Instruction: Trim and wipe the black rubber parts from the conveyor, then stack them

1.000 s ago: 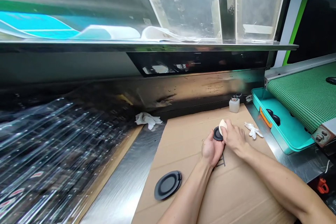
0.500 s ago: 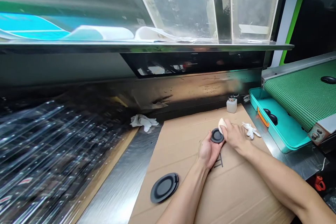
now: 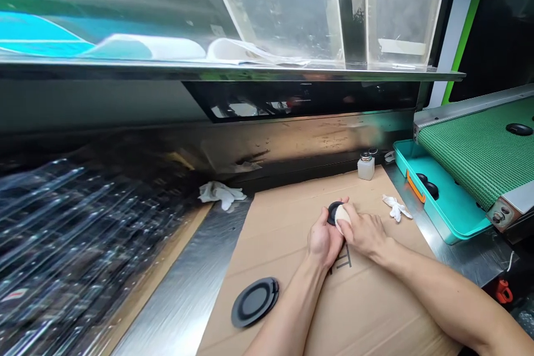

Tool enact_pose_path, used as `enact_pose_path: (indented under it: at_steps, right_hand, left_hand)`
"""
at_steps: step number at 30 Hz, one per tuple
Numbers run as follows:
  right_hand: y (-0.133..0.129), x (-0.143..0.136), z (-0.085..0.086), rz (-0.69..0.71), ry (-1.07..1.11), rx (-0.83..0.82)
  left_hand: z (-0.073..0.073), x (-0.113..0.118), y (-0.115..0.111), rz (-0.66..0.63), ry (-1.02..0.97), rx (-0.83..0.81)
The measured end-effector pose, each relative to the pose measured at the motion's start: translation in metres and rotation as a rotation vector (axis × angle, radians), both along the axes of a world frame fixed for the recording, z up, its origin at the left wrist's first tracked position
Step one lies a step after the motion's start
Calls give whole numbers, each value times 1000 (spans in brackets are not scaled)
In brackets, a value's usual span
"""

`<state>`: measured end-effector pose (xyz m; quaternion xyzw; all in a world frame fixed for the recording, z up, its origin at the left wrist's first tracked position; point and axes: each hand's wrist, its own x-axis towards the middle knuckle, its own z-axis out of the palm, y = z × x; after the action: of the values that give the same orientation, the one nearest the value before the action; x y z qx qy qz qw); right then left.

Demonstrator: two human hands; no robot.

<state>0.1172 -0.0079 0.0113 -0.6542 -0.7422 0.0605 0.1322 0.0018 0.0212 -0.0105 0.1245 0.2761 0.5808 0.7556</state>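
Note:
In my left hand (image 3: pixel 324 240) rests a small round black disc (image 3: pixel 333 212), held by its edge above the cardboard sheet (image 3: pixel 287 211). My right hand (image 3: pixel 367 233) pinches a round cream-white pad (image 3: pixel 342 219) against the disc, covering its right part. Whether the pad is sponge or cloth I cannot tell. A larger black round piece with a raised ring (image 3: pixel 254 301) lies on the cardboard, left of my left forearm.
At the cardboard's far edge stands a pump bottle (image 3: pixel 366 167). White gloves (image 3: pixel 396 208) lie to the right, others (image 3: pixel 222 193) at left. A teal tray (image 3: pixel 454 222) holds black parts beside the green conveyor (image 3: pixel 479 139). Clear plastic trays (image 3: pixel 83 245) fill the left side.
The pad in my right hand has moved from the disc's upper right edge down across its face. Both hands have drawn slightly left, and the view has shifted a little.

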Motion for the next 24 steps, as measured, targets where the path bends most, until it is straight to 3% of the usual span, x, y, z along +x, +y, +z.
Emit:
enact_pose_path:
  at_steps: [5,9,13,16,20,24]
  right_hand:
    - [10,-4,3,-135,-36,-3]
    - [8,-6,1,-50,-70,19]
    - [7,-7,2,-181,-50,-19]
    - [7,-9,1,-118,-30,-2]
    - [13,6,5,-182,8,-35]
    - [18,30,8,-247,101,53]
  left_hand:
    - [4,2,-5,8,-32,-38]
    - [6,2,-8,-76,-17,-44]
    - [4,4,-9,-89,-3,-25]
    - [1,4,-8,-167,-23,-22]
    - [-2,-3,-4,-103,1,-26]
    - [-1,-15,1,-96,-49,-42]
